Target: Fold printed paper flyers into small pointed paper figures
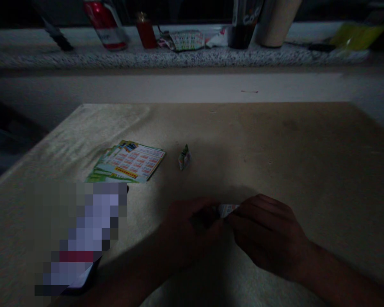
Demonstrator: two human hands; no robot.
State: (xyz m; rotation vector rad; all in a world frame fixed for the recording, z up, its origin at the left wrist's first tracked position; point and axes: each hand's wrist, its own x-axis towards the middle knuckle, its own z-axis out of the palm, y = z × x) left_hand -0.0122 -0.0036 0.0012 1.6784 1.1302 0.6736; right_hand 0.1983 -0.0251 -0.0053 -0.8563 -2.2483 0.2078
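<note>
Two hands, grip pinched closed: left hand (192, 232) and right hand (269, 234) both have small printed paper (228, 209) between fingertips, near side of worktop (307, 157). Beyond: folded paper piece (184, 159); left of that, fanned card stack (136, 161); nearer, pixelated phone (94, 228).

Red can (106, 26), beige cylinder (278, 23) (on ledge (192, 59))

The left hand (187, 230) and right hand (269, 232) are bare, and the forearms (342, 270) too; shadow hides finer detail.
</note>
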